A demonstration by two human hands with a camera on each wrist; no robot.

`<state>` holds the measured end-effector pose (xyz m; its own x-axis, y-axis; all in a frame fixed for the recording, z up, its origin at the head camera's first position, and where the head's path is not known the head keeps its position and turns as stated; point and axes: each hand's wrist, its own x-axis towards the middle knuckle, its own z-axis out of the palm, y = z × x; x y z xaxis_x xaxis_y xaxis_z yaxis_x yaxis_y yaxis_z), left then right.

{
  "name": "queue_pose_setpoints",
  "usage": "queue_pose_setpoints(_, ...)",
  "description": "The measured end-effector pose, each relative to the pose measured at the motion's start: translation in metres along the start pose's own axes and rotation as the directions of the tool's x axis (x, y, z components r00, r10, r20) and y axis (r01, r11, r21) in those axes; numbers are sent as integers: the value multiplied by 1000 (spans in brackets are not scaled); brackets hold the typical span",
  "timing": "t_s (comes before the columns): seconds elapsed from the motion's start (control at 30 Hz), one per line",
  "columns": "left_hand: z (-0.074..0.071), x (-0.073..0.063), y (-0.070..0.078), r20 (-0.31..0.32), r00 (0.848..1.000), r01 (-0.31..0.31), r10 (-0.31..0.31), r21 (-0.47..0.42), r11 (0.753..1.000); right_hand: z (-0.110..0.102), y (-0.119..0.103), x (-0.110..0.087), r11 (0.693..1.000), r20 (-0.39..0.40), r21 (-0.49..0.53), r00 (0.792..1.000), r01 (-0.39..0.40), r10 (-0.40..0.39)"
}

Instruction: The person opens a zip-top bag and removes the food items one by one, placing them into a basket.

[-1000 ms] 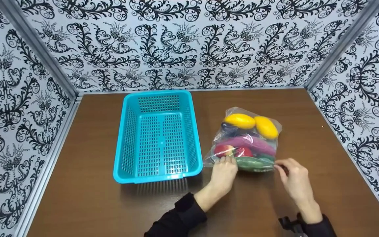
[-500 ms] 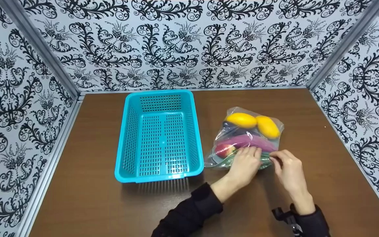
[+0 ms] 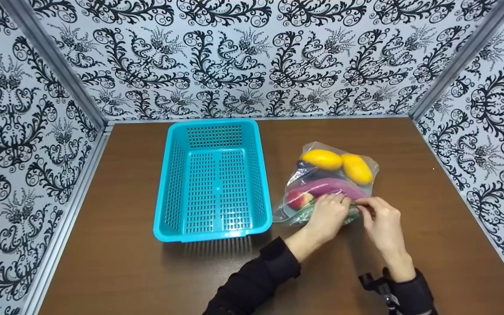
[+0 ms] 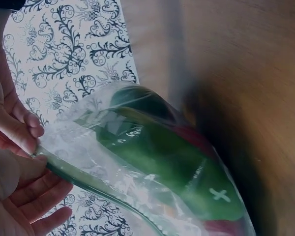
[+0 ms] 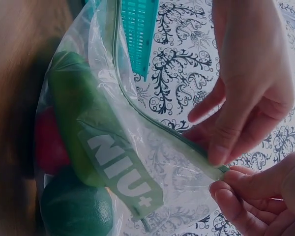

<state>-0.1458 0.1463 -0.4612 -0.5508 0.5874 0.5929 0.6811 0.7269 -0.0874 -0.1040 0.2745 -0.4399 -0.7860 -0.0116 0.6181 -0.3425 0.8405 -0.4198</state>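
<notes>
Patterned walls (image 3: 243, 61), brown table (image 3: 120, 267) | clear bag (image 3: 293, 178) lies right of turquoise basket (image 3: 201, 192), partly behind left grip (image 3: 330, 215) | yellow fruits (image 3: 322, 159) at bag's far end; green strip (image 5: 162, 128), I see, runs left to right | left grip and right grip (image 3: 383, 223) closed, pinching strip's right end

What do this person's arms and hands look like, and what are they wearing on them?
The left hand and right hand are bare, with no gloves showing. The left sleeve and right sleeve are black, ending short of the hands. A small black fitting juts out beside the right one; its purpose isn't clear.
</notes>
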Motion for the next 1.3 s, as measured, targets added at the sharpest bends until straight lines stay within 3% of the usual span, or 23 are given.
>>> queue_pose_setpoints(0.33,8,-12,-12,4,995,96,-96,3,995,-6,10,0,999,-29,39,999,-25,26)
queue_pose_setpoints(0.5,8,-21,-18,65,986,155,-152,-32,987,-8,22,1,996,-83,51,994,-69,73)
queue_pose_setpoints(0.6,7,-26,-22,98,982,165,-162,-26,986,-10,30,1,993,-118,50,986,-109,115)
queue_pose_setpoints(0.8,7,-43,-30,89,982,170,-167,-28,985,-13,42,1,977,-170,87,963,-195,208)
queue_pose_setpoints(1.0,0,-61,-31,190,967,176,-168,-22,984,-17,47,-1,967,-169,94,953,-237,250)
queue_pose_setpoints(1.3,-2,-87,-32,74,985,150,-156,84,985,-20,53,-7,953,-138,95,944,-289,300)
